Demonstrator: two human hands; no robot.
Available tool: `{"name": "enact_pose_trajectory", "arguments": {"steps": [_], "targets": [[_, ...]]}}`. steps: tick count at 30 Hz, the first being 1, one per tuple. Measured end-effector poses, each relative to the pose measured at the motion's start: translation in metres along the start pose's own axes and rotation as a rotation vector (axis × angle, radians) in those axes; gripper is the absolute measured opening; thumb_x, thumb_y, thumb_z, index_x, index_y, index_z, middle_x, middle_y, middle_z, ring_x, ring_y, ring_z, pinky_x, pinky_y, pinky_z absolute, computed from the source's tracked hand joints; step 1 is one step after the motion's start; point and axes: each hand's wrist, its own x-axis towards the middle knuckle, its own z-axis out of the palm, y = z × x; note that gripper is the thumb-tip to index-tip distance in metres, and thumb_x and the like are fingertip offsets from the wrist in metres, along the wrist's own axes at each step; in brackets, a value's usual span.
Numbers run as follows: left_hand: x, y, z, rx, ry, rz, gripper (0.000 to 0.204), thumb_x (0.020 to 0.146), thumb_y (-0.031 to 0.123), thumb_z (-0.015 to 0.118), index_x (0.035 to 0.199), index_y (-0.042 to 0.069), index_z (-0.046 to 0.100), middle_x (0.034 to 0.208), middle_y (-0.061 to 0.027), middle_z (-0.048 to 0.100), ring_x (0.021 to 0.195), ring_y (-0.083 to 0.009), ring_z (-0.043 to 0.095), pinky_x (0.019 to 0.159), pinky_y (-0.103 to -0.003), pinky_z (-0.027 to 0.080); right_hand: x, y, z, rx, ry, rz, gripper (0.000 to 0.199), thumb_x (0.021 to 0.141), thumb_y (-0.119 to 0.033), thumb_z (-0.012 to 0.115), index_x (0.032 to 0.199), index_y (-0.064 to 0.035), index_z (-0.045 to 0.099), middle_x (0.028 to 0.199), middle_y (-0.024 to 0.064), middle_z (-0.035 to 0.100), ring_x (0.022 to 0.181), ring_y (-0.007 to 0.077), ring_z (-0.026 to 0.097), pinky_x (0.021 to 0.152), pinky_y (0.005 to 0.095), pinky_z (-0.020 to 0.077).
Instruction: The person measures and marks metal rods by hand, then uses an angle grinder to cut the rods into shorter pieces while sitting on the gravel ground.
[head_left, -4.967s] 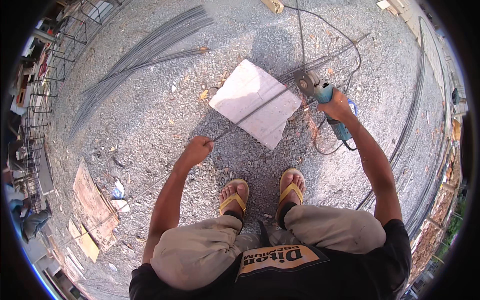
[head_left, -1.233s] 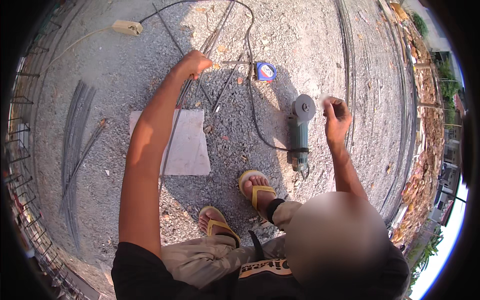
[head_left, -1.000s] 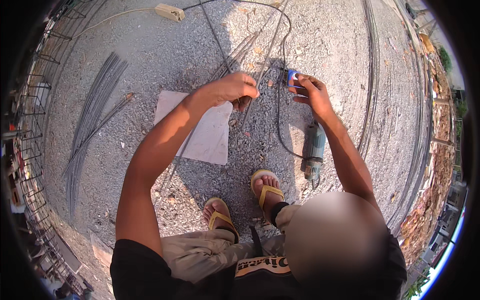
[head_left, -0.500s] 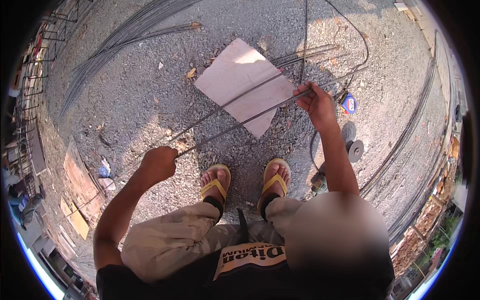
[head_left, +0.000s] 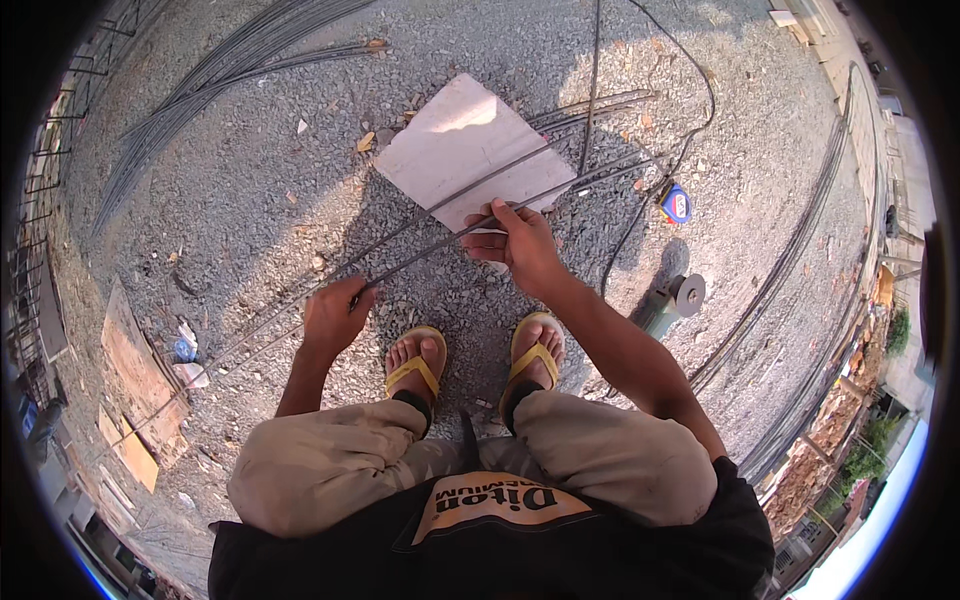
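Observation:
My left hand [head_left: 338, 318] is closed around the near end of a thin steel rebar rod [head_left: 420, 254], in front of my left foot. Further along the same rod, my right hand [head_left: 518, 245] grips it between thumb and fingers, close to the lower corner of a pale square board [head_left: 432, 150]. The held rod slants up to the right, across the board's lower right side. A second rod [head_left: 470, 188] runs roughly parallel beyond it, passing over the board and reaching down to the left past my left hand.
On the gravel to the right are a blue tape measure [head_left: 676, 204], an angle grinder [head_left: 660, 312] with a round disc, and a black cable [head_left: 708, 95]. A bundle of rods [head_left: 215, 90] lies at the far left. Long bars [head_left: 800, 260] curve along the right.
My right hand has come left and nearer to me, closer to my left hand. The held rod's far end sits further left. The view has shifted slightly, showing more of the grinder.

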Motion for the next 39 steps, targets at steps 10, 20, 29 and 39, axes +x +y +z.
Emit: {"name": "enact_pose_trajectory", "arguments": {"steps": [10, 20, 29, 39], "targets": [[-0.006, -0.03, 0.009, 0.207, 0.554, 0.23, 0.009, 0.081, 0.008, 0.071, 0.088, 0.005, 0.064, 0.083, -0.0105, 0.059, 0.077, -0.0323, 0.058, 0.069, -0.043, 0.047, 0.029, -0.013, -0.009, -0.255, -0.041, 0.086, 0.045, 0.1, -0.035, 0.056, 0.107, 0.0095, 0.058, 0.094, 0.0182, 0.071, 0.08, 0.0262, 0.073, 0.069, 0.0347, 0.0621], [-0.001, -0.065, 0.005, 0.329, 0.684, 0.232, 0.009, 0.079, 0.015, 0.069, 0.083, 0.011, 0.061, 0.082, -0.0037, 0.056, 0.08, -0.0229, 0.058, 0.074, -0.038, 0.045, 0.056, -0.02, -0.01, -0.406, 0.047, 0.087, 0.035, 0.095, -0.031, 0.064, 0.102, 0.002, 0.058, 0.086, 0.0127, 0.07, 0.073, 0.0214, 0.072, 0.06, 0.0291, 0.0601], [-0.031, -0.081, 0.022, 0.381, 0.719, 0.155, 0.008, 0.071, 0.013, 0.067, 0.076, 0.013, 0.06, 0.083, -0.003, 0.054, 0.082, -0.0209, 0.058, 0.074, -0.036, 0.046, 0.046, -0.008, 0.013, -0.457, 0.06, 0.119, 0.041, 0.091, -0.034, 0.069, 0.108, 0.0016, 0.056, 0.085, 0.0121, 0.07, 0.073, 0.0236, 0.071, 0.06, 0.0323, 0.0579], [-0.002, -0.076, -0.002, 0.244, 0.61, 0.192, 0.006, 0.076, 0.009, 0.068, 0.078, 0.009, 0.063, 0.085, -0.0057, 0.058, 0.081, -0.0267, 0.063, 0.072, -0.039, 0.053, 0.053, -0.021, 0.012, -0.396, 0.085, 0.137, 0.035, 0.091, -0.031, 0.067, 0.1, 0.0031, 0.061, 0.081, 0.0132, 0.07, 0.07, 0.0247, 0.072, 0.058, 0.0331, 0.0595]]}}
